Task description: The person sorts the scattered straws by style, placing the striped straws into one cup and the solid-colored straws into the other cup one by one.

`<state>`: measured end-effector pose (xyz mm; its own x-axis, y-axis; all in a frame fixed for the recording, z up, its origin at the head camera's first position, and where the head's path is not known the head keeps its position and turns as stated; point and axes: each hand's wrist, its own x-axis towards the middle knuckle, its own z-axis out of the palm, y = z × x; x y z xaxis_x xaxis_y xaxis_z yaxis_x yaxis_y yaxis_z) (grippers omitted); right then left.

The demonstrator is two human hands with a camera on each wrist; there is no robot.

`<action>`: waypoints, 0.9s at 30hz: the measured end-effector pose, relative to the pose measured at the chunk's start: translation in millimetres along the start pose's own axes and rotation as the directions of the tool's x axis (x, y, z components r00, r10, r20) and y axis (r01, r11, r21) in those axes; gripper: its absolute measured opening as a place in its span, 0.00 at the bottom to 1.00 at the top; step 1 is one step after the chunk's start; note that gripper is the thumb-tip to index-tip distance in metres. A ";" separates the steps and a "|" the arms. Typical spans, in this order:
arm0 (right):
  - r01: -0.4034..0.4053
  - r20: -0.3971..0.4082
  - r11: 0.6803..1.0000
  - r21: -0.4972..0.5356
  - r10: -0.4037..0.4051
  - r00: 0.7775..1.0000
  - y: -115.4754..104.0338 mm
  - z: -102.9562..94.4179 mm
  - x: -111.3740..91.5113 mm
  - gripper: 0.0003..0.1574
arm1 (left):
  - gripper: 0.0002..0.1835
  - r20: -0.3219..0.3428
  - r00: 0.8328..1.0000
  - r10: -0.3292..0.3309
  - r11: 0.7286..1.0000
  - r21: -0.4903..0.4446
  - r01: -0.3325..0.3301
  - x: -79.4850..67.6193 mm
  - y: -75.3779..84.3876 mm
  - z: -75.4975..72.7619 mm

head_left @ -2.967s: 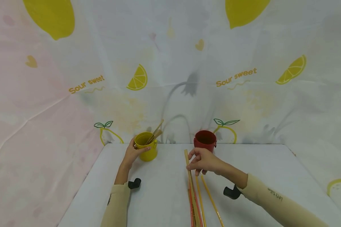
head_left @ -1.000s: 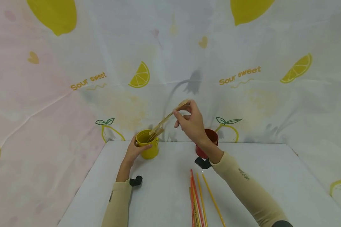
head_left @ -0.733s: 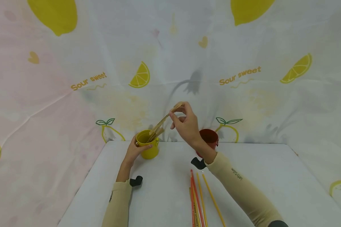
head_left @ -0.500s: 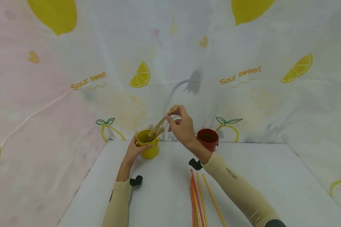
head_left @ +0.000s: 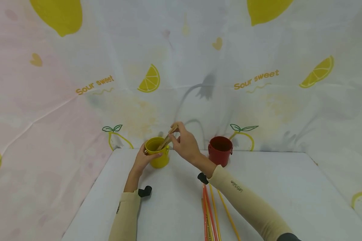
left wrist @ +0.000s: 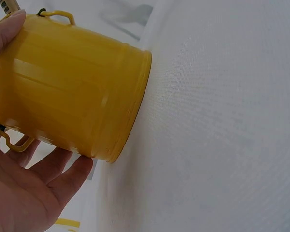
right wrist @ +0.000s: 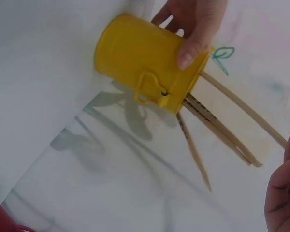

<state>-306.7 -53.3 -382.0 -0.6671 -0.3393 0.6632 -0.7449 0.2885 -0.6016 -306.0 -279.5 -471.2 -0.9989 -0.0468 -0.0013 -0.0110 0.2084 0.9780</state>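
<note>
My left hand [head_left: 141, 162] grips a small yellow metal bucket [head_left: 160, 162] by its side, thumb at the front near the rim. The bucket stands upright on the table. My right hand [head_left: 185, 144] is just right of its mouth and pinches the upper end of a wooden stick [right wrist: 244, 106], whose lower end is inside the bucket. In the right wrist view, several other wooden sticks [right wrist: 222, 130] with dark printed marks lean out of the bucket. Their lower ends are hidden inside. The left wrist view shows the fingers [left wrist: 70, 179] near the bucket's wall and wire handle.
A red metal bucket [head_left: 220, 157] stands at the back right of the white table [head_left: 169, 207]. Thin red sticks [head_left: 210, 214] and yellow sticks [head_left: 228, 214] lie at the front middle, partly under the right forearm. Behind hangs a lemon-printed cloth [head_left: 181, 67].
My right hand has picked up the wooden stick from the table pile, carried it left over the yellow bucket and lowered it in. My left hand has kept its grip on the bucket.
</note>
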 end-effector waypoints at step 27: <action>-0.113 0.090 0.980 -0.162 0.129 0.987 25.7 39.1 -13.4 0.16 | 0.50 0.004 1.000 0.002 1.000 -0.028 -0.002 -0.2 -0.3 -0.8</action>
<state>-316.4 -76.4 -423.7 -0.7537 -0.3788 0.5370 -0.6567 0.4661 -0.5929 -305.8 -280.4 -471.3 -0.9991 -0.0427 0.0002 -0.0075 0.1807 0.9835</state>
